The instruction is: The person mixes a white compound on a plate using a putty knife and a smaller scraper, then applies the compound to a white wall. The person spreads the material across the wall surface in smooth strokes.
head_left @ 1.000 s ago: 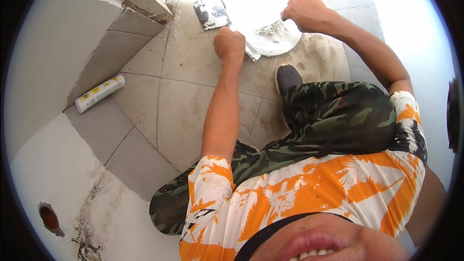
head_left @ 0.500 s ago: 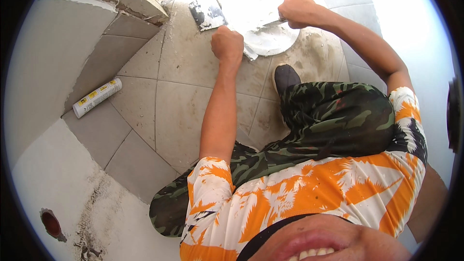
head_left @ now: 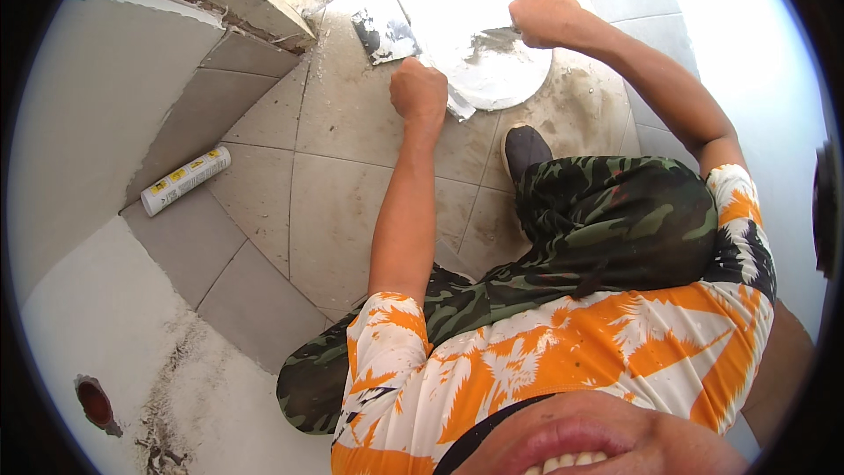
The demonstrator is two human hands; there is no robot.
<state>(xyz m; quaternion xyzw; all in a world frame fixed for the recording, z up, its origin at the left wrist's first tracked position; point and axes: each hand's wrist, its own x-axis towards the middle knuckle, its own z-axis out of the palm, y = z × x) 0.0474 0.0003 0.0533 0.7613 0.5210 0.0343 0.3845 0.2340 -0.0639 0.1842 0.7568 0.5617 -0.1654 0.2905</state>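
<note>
My left hand (head_left: 418, 91) is closed around the handle of a plastering trowel, its flat blade (head_left: 385, 33) smeared with white paste and lying just beyond the knuckles. To the right is a round white container (head_left: 519, 88) of bright white paste on the floor. Over its right side, my right hand (head_left: 547, 18) makes a fist on a tool that looks like a putty knife; a greyish, paste-covered part of it shows beside the fingers. Glare washes out the container's far side and hides much of that tool. A white-coated strip (head_left: 461, 105) sticks out at the container's near left edge.
A white tube-shaped cartridge (head_left: 185, 180) lies on the tiles along the left wall. My dark shoe (head_left: 527, 154) stands close to the container. A rough-edged wall corner (head_left: 272, 22) juts in at upper left. The lower-left white surface has a round hole (head_left: 94, 402).
The view has shifted slightly, so the floor things sit a little lower and to the right. More of the greyish area beside my right fist shows in the paste. Both hands keep their grip.
</note>
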